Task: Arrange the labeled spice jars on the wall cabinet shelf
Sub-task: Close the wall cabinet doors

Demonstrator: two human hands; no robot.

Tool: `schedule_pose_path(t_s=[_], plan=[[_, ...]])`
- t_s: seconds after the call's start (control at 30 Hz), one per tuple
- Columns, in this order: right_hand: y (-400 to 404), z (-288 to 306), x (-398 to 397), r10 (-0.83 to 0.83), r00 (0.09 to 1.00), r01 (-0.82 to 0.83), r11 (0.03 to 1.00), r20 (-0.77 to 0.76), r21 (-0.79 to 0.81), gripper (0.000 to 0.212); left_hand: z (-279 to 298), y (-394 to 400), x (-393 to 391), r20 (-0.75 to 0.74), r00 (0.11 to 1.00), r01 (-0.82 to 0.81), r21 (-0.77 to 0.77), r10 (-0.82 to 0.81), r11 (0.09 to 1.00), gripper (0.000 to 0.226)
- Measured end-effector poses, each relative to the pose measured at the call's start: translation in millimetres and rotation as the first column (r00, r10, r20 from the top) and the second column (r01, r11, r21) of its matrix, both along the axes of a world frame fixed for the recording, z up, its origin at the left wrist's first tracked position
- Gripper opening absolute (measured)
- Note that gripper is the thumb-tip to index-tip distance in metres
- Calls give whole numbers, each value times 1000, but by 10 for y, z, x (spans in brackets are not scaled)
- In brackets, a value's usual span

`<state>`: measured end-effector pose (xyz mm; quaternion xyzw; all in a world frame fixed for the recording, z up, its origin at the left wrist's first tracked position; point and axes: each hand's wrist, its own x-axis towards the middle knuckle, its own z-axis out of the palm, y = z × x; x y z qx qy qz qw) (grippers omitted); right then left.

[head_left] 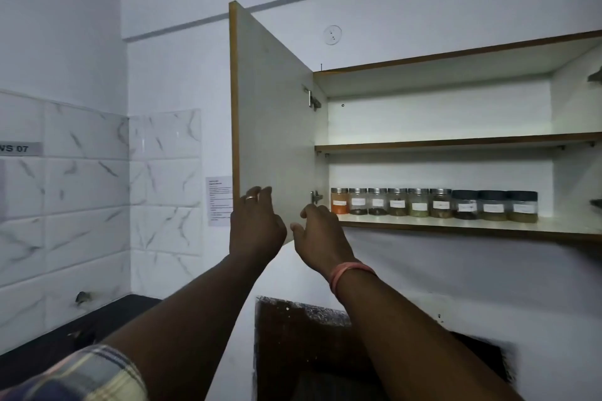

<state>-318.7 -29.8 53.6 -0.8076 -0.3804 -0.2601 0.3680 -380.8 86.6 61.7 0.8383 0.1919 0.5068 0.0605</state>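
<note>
Several labeled spice jars (433,204) stand in one row on the lower shelf (456,225) of the open wall cabinet, silver lids on the left ones, dark lids on the three at the right. My left hand (255,225) rests against the lower edge of the open cabinet door (273,114), fingers on its face. Just below the shelf's left corner is my right hand (321,234), fingers apart and holding nothing, a short way left of the orange jar (338,201).
The upper shelf (456,142) holds nothing visible. A dark countertop (97,329) runs along the tiled wall at lower left. A dark recess (309,352) sits below the cabinet. A paper notice (218,202) hangs on the wall behind the door.
</note>
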Motion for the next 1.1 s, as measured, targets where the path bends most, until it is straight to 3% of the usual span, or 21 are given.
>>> schedule_pose_path(t_s=[0.1, 0.27, 0.43, 0.63, 0.77, 0.93, 1.1], plan=[[402, 74, -142, 69, 997, -68, 997, -31, 21, 33, 57, 358, -125, 62, 998, 4, -147, 6, 989, 66], [1040, 276, -307, 142, 985, -127, 980, -97, 151, 37, 125, 879, -59, 83, 970, 243, -384, -228, 891, 59], [1503, 558, -269, 101, 990, -67, 948, -95, 310, 45, 128, 1179, 173, 158, 947, 318, -333, -279, 888, 23], [1629, 760, -44, 20, 998, 11, 900, -66, 435, 62, 390, 1223, 466, 357, 860, 437, -150, -364, 887, 22], [1397, 984, 104, -39, 999, 50, 869, -32, 493, 76, 612, 875, 646, 479, 720, 608, -88, -502, 789, 42], [961, 1161, 364, -107, 992, 59, 849, 61, 525, 59, 494, 370, 1039, 399, 571, 819, -220, -717, 530, 64], [323, 1334, 808, -200, 979, 144, 784, 26, 603, 60, 727, -240, 1496, 443, 600, 772, -103, -665, 627, 82]])
